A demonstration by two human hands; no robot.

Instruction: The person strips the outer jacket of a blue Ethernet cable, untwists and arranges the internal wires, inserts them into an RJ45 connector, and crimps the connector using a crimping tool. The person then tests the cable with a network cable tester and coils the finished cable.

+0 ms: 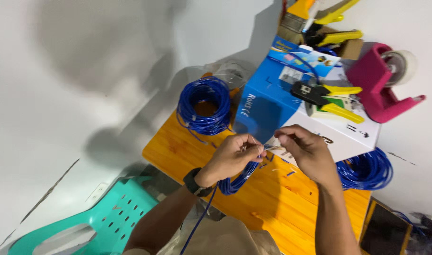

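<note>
My left hand (232, 156) pinches blue cable (237, 179) steady; right fingers (288, 140) pinch its fanned wires, just before box (282, 108), over tabletop (187, 146).

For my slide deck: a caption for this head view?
Both hands pinch a blue cable's wires above an orange table.

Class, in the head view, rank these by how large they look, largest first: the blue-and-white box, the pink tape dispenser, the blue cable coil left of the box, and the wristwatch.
1. Blue-and-white box
2. Pink tape dispenser and blue cable coil: they look much alike, so I would not rank them apart.
3. Wristwatch
</note>
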